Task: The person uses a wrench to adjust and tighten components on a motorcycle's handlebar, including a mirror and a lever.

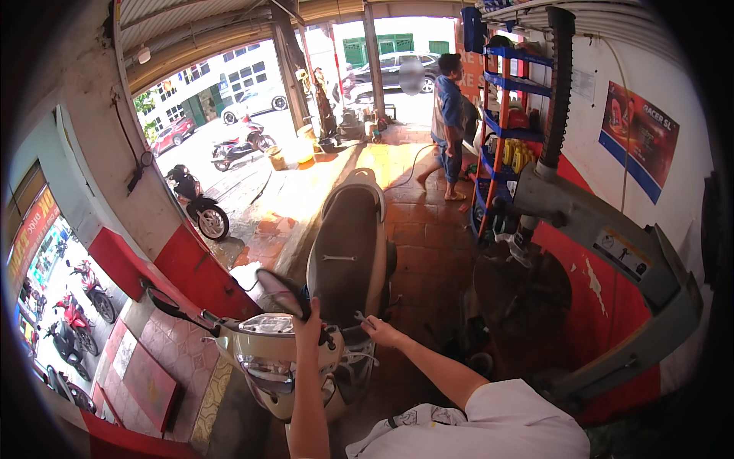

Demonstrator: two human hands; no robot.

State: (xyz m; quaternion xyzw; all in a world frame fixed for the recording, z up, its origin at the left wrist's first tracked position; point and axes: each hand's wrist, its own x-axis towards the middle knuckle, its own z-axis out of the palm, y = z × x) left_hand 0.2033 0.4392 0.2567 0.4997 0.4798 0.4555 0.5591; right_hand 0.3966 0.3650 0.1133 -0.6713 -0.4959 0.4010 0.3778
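Observation:
A cream scooter (260, 352) stands before me, its dark seat (340, 222) pointing away from me, a silver wrench (339, 258) lying on it. My left hand (309, 325) grips a detached-looking black mirror (279, 289) by its stem, above the right side of the front cowl; whether the stem touches its mount is hidden. Another mirror (164, 302) sticks out at the scooter's left. My right hand (376, 329) is closed on a small wrench (359, 316), beside the handlebar, to the right of the left hand.
A grey tire machine (627, 252) fills the right side near a blue shelf rack (520, 130) with bottles. A person in blue (447, 111) stands by the rack. Parked motorbikes (202, 206) stand outside the open front. A wall pillar (138, 191) borders the left.

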